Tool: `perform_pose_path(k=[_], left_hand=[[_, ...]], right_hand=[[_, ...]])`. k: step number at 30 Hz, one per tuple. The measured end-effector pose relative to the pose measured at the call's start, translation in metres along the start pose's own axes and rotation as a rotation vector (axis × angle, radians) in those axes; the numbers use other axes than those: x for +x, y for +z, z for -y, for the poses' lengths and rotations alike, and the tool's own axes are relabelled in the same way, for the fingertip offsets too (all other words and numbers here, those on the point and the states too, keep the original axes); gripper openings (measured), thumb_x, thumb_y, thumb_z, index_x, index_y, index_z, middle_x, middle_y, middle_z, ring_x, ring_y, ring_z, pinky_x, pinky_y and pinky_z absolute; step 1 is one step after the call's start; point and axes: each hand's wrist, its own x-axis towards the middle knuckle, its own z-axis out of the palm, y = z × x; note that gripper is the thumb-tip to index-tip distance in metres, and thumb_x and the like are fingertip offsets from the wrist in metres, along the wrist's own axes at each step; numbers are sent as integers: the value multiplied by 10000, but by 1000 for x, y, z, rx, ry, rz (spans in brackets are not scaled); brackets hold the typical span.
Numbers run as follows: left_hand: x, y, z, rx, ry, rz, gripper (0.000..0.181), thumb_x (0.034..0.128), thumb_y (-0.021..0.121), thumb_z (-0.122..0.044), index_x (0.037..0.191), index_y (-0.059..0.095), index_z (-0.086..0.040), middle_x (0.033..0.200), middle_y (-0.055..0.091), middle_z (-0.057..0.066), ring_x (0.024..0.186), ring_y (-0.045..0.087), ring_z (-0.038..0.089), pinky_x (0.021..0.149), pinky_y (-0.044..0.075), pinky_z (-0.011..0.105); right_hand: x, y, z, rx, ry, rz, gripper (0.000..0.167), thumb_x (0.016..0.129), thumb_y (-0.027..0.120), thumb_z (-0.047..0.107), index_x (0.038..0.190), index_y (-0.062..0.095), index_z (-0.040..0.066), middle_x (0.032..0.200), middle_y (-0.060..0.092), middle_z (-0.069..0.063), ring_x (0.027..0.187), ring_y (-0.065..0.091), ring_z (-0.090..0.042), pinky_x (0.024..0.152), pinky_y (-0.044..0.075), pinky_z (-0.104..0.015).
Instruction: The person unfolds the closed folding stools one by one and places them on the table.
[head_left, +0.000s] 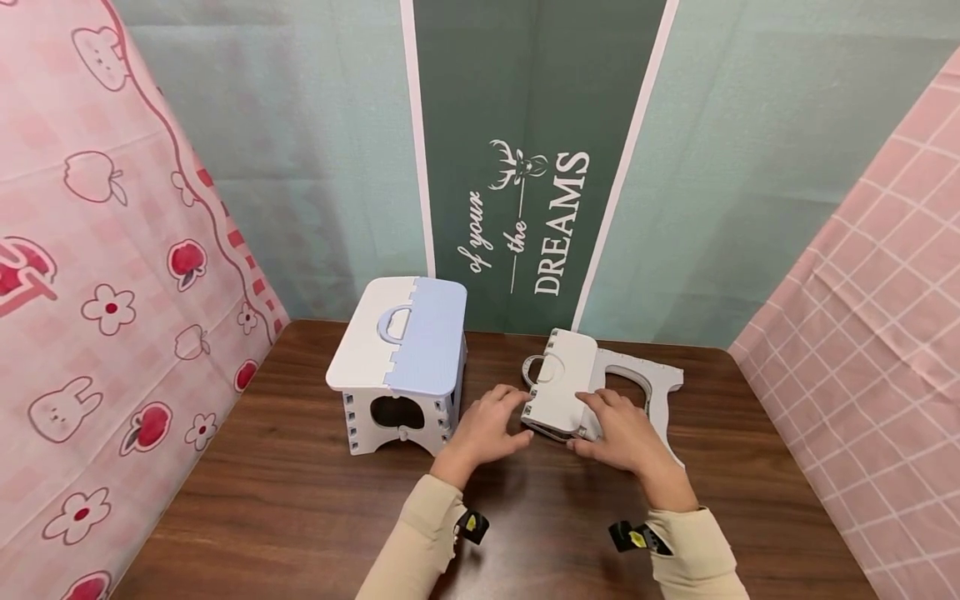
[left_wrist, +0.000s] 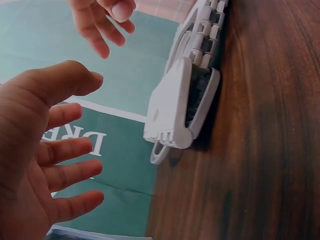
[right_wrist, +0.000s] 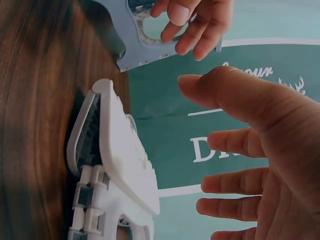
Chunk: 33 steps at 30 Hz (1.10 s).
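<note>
Wood-grain table [head_left: 300, 533] bears, right of a standing white-and-blue stool [head_left: 365, 346], a partly folded white stool [head_left: 562, 392], its seat just beyond and between left hand [head_left: 486, 429] and right hand [head_left: 624, 432], both wide, fingers spread, apart from it in wrist views.

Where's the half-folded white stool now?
In the head view, the white stool lies right of centre on the table, near the right hand, right of the blue-and-white stool.
</note>
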Motion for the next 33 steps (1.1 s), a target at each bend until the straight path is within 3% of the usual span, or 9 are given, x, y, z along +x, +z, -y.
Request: perform_pose_path(k=[12,25,33], left_hand=[[8,21,5,-99,-76,27,550,767,706,-331,1257,565,-124,1214,523,58,1010,565,200,801,476,345],[18,41,18,-156,-127,37,595,749,734,-264,1286,537,-100,1249,512,85,1104,525,232,884,438,337],[20,53,23,-378,-190,30,624,762,754,-198,1307,492,-41,1248,500,142,1114,496,303,900,421,382]], right_hand=[[-14,8,-14,40,51,-23,710,682,773,405,1230,562,6,1161,531,-255,972,536,-432,722,434,-562],[-29,19,-27,104,94,-13,736,706,770,406,1266,529,-7,1201,495,-269,1060,478,-465,775,394,-618],[-40,25,-37,128,159,-14,731,715,770,392,1287,511,17,1217,475,-278,1069,451,-499,769,350,-667]])
